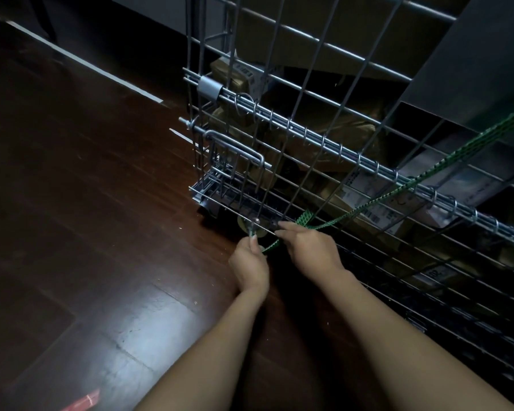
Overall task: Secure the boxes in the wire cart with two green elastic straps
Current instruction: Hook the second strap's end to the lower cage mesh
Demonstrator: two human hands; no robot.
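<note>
Currently, one green elastic strap (484,137) is being fastened low on the wire cart (309,134); no second strap is being shown. Its end is being pinched by the left hand (250,262) fingers at the bottom wire, and its webbing by the right hand (309,250) fingers alongside. Strap: flat, woven, being stretched diagonally across the cardboard boxes (350,134) inside.

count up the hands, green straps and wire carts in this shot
hands: 2 (left hand, right hand)
green elastic strap: 1
wire cart: 1
total: 4
</note>
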